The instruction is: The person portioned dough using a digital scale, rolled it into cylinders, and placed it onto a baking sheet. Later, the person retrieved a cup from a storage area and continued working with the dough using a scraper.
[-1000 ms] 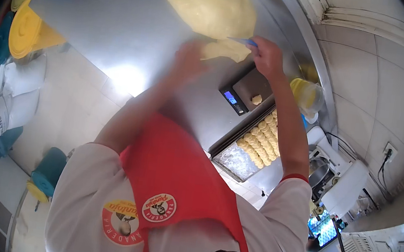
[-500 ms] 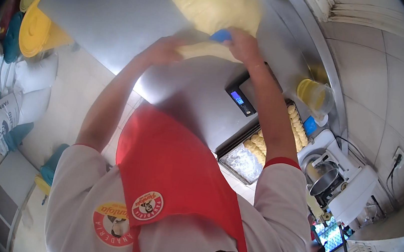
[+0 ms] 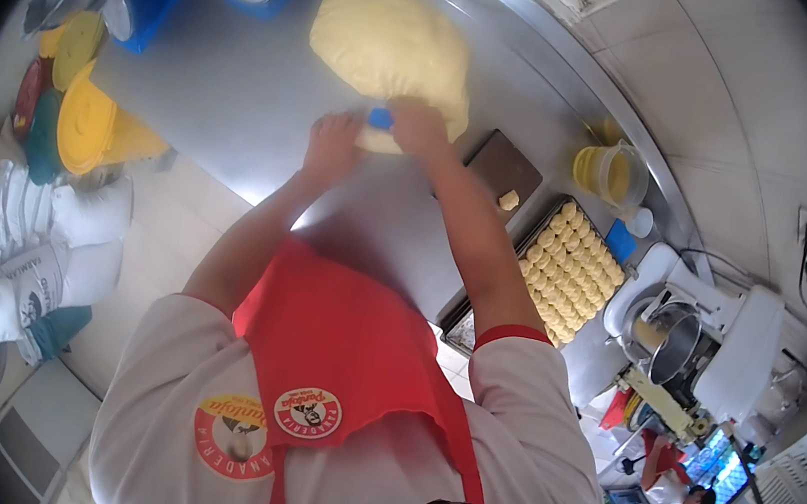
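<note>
The right hand (image 3: 419, 128) grasps a blue flat scraper (image 3: 381, 118). The left hand (image 3: 334, 146) touches a pale-yellow dough strip (image 3: 382, 142), grip indeterminable. A rounded, pale-yellow dough mass (image 3: 389, 39) lies at twelve o'clock.

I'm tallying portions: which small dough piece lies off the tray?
The single piece on the dark plate; the other small pieces sit together on the tray.

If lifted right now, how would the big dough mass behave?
The big dough mass would probably sag, given its slumped, rounded outline. It's likely heavy, far bulkier than the small dough balls. Its broad spread makes rolling unlikely.
</note>
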Available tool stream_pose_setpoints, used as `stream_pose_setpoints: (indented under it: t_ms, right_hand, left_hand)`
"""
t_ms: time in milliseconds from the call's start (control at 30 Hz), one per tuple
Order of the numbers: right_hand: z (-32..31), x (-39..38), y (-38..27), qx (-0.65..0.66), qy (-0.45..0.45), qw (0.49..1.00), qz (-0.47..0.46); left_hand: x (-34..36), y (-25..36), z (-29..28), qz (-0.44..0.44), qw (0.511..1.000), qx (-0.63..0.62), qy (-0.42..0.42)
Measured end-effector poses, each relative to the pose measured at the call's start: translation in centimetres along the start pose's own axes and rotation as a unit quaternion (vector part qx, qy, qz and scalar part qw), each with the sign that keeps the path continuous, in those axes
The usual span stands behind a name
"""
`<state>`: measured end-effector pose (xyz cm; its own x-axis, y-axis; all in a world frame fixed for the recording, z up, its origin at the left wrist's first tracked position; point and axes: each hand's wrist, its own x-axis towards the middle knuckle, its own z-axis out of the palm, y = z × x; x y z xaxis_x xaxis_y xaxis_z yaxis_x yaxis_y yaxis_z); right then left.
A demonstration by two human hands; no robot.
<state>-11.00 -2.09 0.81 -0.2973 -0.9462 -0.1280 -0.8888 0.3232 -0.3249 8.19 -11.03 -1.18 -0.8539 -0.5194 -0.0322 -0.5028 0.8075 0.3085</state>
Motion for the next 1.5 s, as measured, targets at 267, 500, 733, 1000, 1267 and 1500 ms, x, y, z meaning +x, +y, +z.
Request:
stream_pose_setpoints:
  t_ms: [267, 500, 733, 1000, 1267, 1500]
  right_hand:
    - [-5.3, -3.2, 5.3, 0.112, 0.137, 0.981, -0.081]
    - [-3.1, -2.7, 11.6, -0.104, 0.072, 0.991, -0.036]
    - [4.9, -4.3, 3.3, 0.139, -0.042, 0.984, 0.104]
    - [2.3, -4.8, -6.0, 0.257, 0.033, 0.951, 0.166]
    - [8.9, -10.5, -13.2, 0.149, 0.195, 0.943, 0.227]
    - [11.4, -11.2, -21.8, 0.066, 0.083, 0.931, 0.349]
  left_hand:
    - [-3.3, 0.9, -2.0, -0.099, 0.99, -0.079, 0.062]
    - [0.4, 5.0, 1.3, -0.008, 0.999, -0.038, 0.032]
    - [-3.3, 0.5, -0.2, 0.146, 0.987, -0.055, -0.044]
    - [-8.2, -10.1, -3.9, 0.273, 0.937, -0.175, -0.127]
    - [-2.7, -12.4, -1.6, 0.385, 0.915, -0.101, -0.072]
    - [-0.2, -16.0, -5.0, 0.405, 0.869, -0.144, -0.244]
